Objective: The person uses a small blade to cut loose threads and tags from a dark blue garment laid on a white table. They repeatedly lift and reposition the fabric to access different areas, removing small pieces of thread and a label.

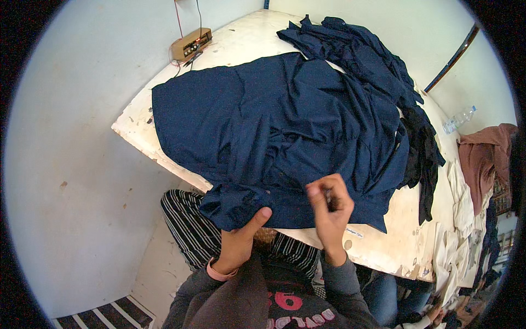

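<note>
A navy blue shirt (307, 126) lies spread and creased over the pale table, its near edge reaching the table's front. My left hand (241, 241) grips that near edge, thumb on top and the other fingers hidden beneath the cloth. A small button-like dot shows on the fabric just above the thumb. Over the cloth to the right, my right hand (332, 211) is closed in a pinch, thumb against curled fingers. Whatever it pinches, if anything, is too small to make out.
More dark blue garments (361, 52) are heaped at the far side, with a black cloth (424, 159) on the right. A brown box with knobs and wires (192, 45) sits at the far left edge. A plastic bottle (460, 119), brown cloth (485, 156) and white fabric pieces (452, 247) lie right.
</note>
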`<state>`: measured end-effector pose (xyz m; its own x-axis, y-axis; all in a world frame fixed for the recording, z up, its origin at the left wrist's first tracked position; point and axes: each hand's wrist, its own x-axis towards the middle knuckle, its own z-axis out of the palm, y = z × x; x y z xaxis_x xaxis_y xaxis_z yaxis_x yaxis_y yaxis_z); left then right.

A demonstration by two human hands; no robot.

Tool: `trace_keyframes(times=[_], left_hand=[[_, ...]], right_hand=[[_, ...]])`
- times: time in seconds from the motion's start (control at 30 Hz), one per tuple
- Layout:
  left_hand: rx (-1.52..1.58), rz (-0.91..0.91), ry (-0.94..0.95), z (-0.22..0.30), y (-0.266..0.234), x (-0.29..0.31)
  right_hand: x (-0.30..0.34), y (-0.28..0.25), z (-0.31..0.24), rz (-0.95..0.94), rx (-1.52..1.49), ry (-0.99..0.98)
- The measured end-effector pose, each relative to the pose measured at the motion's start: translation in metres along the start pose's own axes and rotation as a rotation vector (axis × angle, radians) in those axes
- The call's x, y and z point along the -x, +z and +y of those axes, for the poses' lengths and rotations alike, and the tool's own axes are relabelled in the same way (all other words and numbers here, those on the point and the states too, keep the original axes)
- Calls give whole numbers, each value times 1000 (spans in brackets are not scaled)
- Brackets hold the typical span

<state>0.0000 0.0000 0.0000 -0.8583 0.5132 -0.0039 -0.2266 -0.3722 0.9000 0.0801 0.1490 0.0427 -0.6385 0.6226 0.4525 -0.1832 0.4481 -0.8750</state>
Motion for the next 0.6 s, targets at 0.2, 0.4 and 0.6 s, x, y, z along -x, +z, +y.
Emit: trace_keyframes(times=[0.2, 0.4, 0.6], left_hand=[[-81, -79, -49, -3, -4, 0], [-64, -36, -67, -8, 2, 4], [-42, -53, -144, -10, 3, 7]], right_hand=[[9, 12, 10, -174, 70, 8], [-5, 1, 24, 150, 179, -9], [-6, -22, 29, 191, 436, -27]])
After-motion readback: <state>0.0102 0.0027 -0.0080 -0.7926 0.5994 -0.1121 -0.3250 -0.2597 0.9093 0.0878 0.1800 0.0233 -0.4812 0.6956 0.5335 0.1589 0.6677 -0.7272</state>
